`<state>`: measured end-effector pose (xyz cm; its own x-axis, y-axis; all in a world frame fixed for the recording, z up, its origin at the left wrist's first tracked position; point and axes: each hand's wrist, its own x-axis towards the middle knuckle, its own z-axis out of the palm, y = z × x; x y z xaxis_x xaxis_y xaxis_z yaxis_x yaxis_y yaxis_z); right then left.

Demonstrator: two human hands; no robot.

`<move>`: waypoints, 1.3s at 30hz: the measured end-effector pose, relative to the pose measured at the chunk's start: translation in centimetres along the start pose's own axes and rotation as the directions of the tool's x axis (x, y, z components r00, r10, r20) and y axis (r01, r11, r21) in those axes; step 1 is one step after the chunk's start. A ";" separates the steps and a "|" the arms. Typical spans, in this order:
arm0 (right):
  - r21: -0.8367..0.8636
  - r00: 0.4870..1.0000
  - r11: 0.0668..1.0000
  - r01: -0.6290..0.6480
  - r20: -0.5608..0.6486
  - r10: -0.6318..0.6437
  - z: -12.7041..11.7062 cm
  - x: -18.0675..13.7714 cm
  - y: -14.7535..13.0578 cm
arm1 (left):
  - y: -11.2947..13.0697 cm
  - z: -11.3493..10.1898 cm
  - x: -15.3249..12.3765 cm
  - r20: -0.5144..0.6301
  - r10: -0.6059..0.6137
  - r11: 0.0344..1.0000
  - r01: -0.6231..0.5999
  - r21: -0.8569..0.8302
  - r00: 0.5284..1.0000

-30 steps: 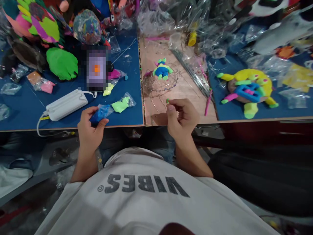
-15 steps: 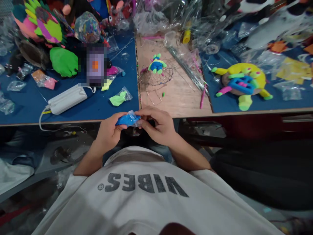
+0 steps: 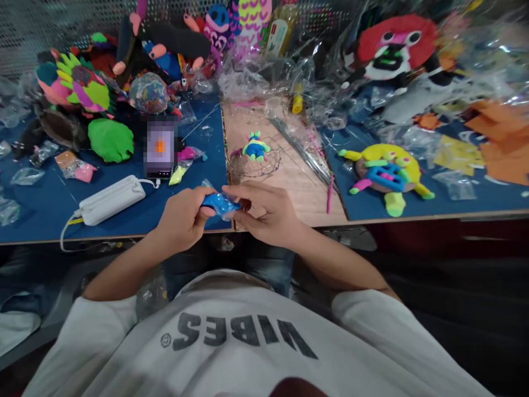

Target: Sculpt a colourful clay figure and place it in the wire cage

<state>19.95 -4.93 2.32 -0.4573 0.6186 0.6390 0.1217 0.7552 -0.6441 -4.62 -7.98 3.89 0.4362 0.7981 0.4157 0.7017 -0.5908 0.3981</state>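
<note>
Between my two hands, at the table's front edge, is a lump of blue modelling clay (image 3: 219, 204) partly wrapped in clear plastic. My left hand (image 3: 184, 218) pinches its left end between thumb and fingers. The right end is gripped by the thumb and fingertips of my right hand (image 3: 264, 212). Beyond my hands, a small blue and green clay figure (image 3: 255, 149) with raised eyes stands near a wire mesh piece (image 3: 268, 168) on the wooden board. How far the clay is out of its wrapper I cannot tell.
A white power bank (image 3: 111, 199) with a cable lies at left, near a phone (image 3: 160, 148). A green clay piece (image 3: 111, 139) is behind it. At right sit a yellow clay figure (image 3: 390, 173), a pink tool (image 3: 329, 193) and metal rods (image 3: 300, 151). Plastic wrap (image 3: 256, 77) heaps up behind.
The view has tilted up, showing more of the table's back. Both hands still hold the blue clay and now appear over the table edge; its wrapper has shifted slightly.
</note>
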 end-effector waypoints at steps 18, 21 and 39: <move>-0.115 0.995 0.989 -0.097 -0.035 0.093 -0.9 6.0 5.3 | -4.6 2.5 7.3 -0.269 -0.056 0.981 0.002 -0.196 0.962; -0.166 0.992 0.978 -0.125 -0.019 0.124 -0.5 5.4 5.7 | -4.4 2.7 7.5 -0.301 -0.085 0.970 0.010 -0.244 0.950; -0.216 0.996 0.973 -0.085 -0.033 0.079 0.4 4.1 5.7 | -3.2 2.6 6.4 -0.210 0.042 0.998 -0.050 -0.034 0.977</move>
<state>18.41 1.79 1.12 -0.4168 0.6834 0.5994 0.3470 0.7291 -0.5899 -2.66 -0.70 3.17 0.3369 0.7303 0.5943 0.6596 -0.6335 0.4045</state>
